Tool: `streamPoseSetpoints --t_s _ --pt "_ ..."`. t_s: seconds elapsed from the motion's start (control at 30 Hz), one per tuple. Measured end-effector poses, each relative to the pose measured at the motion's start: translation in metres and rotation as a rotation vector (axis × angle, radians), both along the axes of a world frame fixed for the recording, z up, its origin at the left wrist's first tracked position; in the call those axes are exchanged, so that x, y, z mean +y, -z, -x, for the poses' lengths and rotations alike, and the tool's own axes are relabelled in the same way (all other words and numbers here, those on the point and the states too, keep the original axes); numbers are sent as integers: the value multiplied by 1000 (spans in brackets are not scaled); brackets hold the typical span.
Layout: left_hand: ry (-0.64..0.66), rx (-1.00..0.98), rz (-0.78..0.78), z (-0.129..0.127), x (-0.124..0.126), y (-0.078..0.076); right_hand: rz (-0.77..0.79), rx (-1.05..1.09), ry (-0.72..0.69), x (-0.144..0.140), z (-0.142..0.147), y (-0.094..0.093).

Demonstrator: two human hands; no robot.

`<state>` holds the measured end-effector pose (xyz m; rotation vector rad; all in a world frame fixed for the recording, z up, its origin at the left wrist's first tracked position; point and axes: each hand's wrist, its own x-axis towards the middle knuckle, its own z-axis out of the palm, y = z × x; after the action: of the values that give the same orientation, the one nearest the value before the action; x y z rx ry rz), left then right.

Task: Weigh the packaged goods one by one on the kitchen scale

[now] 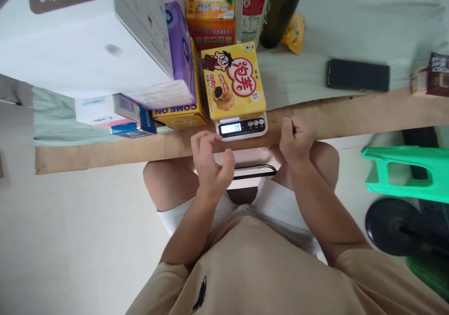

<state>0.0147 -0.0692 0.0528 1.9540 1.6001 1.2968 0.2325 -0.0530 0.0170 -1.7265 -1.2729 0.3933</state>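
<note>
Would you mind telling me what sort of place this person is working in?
Probably a home rather than a shop or lab: a cloth-covered table with a wooden edge holds household goods, with a yellow snack box on a small digital scale, a phone, and a green plastic stool on the floor.

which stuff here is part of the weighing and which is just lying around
In use: yellow snack box on the scale, left hand, right hand.
Lying about: phone, purple tissue pack, orange box, green stool.

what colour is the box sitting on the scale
Yellow, with a red circle and a cartoon face; the box on the scale shows in the head view.
</note>
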Motion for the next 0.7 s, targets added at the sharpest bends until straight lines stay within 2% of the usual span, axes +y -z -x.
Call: streamPoseSetpoints --t_s 0.13,0.23,0.37,0.5,0.6,0.7 --pt "63 38 -72 -12 6 -4 -171 122 -96 4 7 -3" --pt "99 17 -68 -17 17 -4 -271 113 -201 13 18 -12" --pt "99 -32 82 -27 26 0 -158 19 -357 27 34 -24" --pt "45 -74 180 -31 28 10 -10 -14 -392 29 45 -30" --pt "47 -93 172 -32 27 14 30 -7 -376 24 45 -32" --pt "84 -98 102 -40 23 12 8 -11 -352 14 34 -34"
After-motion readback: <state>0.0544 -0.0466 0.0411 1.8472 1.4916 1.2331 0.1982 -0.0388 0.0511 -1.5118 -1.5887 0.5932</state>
